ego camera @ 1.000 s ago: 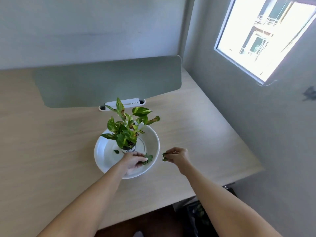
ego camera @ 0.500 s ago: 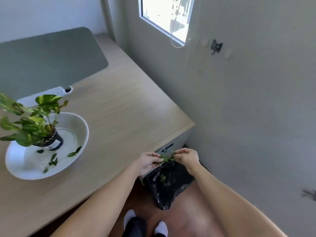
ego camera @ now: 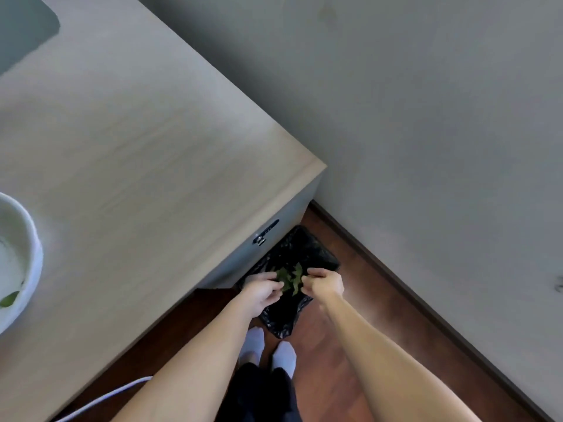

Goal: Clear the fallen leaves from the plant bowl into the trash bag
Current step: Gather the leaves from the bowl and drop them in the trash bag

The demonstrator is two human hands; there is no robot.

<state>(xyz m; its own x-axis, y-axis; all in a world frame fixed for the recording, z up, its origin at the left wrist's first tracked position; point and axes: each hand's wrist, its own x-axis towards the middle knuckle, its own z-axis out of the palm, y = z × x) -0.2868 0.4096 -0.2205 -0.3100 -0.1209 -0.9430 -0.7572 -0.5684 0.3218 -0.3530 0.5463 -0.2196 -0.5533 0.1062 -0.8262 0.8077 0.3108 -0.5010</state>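
A black trash bag (ego camera: 300, 248) lies open on the floor beside the desk's corner. Directly over it, my left hand (ego camera: 262, 292) and my right hand (ego camera: 324, 284) hold a small bunch of green fallen leaves (ego camera: 289, 278) between their fingertips. The white plant bowl (ego camera: 29, 254) shows only its right rim at the far left edge of the desk, with one green leaf (ego camera: 9, 298) lying inside. The plant itself is out of view.
The light wooden desk (ego camera: 137, 147) fills the left half, with a drawer lock (ego camera: 265, 233) on its side. A grey wall (ego camera: 426, 117) stands to the right. My white socks (ego camera: 268, 350) are on the brown floor; a white cable (ego camera: 103, 399) hangs by the desk edge.
My hands moved from the bowl to the right and down off the desk, carrying the leaves over the trash bag. The view swung down; the plant left the view.
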